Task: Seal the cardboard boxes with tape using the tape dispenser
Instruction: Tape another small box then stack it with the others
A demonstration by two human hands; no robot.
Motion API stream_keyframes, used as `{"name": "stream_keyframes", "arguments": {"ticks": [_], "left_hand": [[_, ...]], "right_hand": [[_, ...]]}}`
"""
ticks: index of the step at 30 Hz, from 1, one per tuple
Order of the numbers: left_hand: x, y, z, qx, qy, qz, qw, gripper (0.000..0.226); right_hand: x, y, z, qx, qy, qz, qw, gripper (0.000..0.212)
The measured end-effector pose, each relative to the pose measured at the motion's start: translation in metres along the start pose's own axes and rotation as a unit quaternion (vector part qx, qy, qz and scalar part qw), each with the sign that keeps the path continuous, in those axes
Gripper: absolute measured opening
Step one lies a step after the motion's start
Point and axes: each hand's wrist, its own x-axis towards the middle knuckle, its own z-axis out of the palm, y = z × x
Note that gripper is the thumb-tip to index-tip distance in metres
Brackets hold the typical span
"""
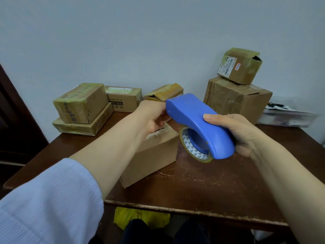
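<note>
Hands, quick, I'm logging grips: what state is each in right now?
Left hand: fingers curled at the tape dispenser's front end; whether it holds anything cannot be told.
Right hand: grips the tape dispenser.

Head-worn view, down over table [211, 182]

- Wall [158, 32]: plain, pale grey-blue, matte.
- Table [211, 182]: dark brown wood; top scratched, front edge worn; rear at wall.
- Dark wood panel [15, 120], left: door or cabinet, can't tell.
- Yellow item [140, 217]: under table front.
- Light: soft, even.
</note>
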Motion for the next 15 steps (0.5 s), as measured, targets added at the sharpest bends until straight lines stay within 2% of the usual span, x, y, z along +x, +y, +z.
{"name": "stream_keyframes", "arguments": {"ticks": [5, 8, 10, 12, 15], "left_hand": [[0.018, 0.009, -0.005, 0.117, 0.057, 0.077, 0.989, 0.030], [0.027, 0.013, -0.001, 0.172, 0.059, 0.094, 0.979, 0.036], [0.036, 0.014, -0.006, 0.146, 0.071, 0.091, 0.983, 0.030], [0.043, 0.014, -0.018, 0.136, 0.097, 0.102, 0.981, 0.012], [0.047, 0.011, -0.023, 0.141, 0.086, 0.100, 0.981, 0.011]], "right_hand": [[0.001, 0.003, 0.011, -0.015, 0.022, -0.039, 0.999, 0.037], [-0.001, 0.004, 0.016, -0.016, 0.048, -0.042, 0.998, 0.029], [-0.006, 0.006, 0.011, -0.025, 0.062, -0.039, 0.997, 0.028], [-0.013, 0.011, 0.004, -0.034, 0.067, -0.027, 0.997, 0.032], [-0.017, 0.022, 0.000, -0.036, 0.067, 0.000, 0.997, 0.030]]}}
